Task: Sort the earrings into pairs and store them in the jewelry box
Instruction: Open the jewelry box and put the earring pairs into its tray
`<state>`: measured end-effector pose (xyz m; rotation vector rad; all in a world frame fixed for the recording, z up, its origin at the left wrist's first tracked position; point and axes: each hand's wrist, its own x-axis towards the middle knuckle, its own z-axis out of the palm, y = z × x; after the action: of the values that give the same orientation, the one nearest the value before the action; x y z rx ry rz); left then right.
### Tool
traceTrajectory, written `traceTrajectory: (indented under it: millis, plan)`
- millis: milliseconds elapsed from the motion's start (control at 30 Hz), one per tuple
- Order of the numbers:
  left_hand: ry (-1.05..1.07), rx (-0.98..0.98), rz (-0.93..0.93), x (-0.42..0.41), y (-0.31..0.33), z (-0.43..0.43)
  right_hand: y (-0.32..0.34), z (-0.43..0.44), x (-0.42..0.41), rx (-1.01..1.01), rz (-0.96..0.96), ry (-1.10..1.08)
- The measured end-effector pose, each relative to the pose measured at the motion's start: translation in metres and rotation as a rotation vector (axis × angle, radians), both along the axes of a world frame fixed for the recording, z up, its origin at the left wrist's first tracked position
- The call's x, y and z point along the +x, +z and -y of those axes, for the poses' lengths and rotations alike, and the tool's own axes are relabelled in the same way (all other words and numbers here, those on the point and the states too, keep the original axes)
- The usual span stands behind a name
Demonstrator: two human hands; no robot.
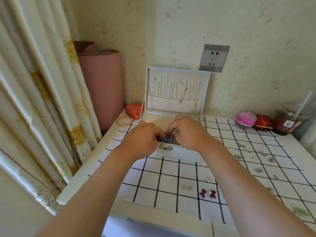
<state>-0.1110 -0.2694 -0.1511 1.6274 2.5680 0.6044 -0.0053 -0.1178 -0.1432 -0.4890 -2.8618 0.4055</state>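
Earrings of small blue pieces (165,140) lie in a front compartment of the open white jewelry box (177,152), between the left hand (143,140) and right hand (189,132). Both hands curl their fingers into that compartment; whether either pinches anything cannot be told

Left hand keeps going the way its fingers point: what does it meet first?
Likely the blue earring in the box's front compartment, right at the left hand's fingertips; the right hand lies just beyond. Depth is unclear.
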Motion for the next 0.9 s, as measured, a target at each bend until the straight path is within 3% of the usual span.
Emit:
traceTrajectory:
  millis: [200, 300, 467, 667, 767, 900]
  plan:
    - [0.037, 0.173, 0.126, 0.000, 0.005, 0.002, 0.005, -0.003, 0.020, -0.101, -0.195, -0.016]
    - [-0.008, 0.252, 0.159, 0.015, 0.013, 0.001, 0.011, 0.001, 0.040, -0.142, -0.191, -0.004]
    - [-0.152, 0.199, 0.262, 0.048, 0.011, 0.000, 0.017, 0.013, 0.080, -0.228, 0.025, 0.034]
    - [-0.280, -0.096, 0.243, 0.086, -0.006, 0.000, 0.015, 0.015, 0.118, -0.220, 0.393, 0.044]
    - [-0.288, -0.181, 0.202, 0.098, -0.014, -0.004, 0.013, 0.011, 0.131, -0.243, 0.480, 0.032]
    - [-0.309, -0.130, 0.146, 0.114, -0.023, -0.011, 0.005, 0.006, 0.141, -0.245, 0.511, 0.022]
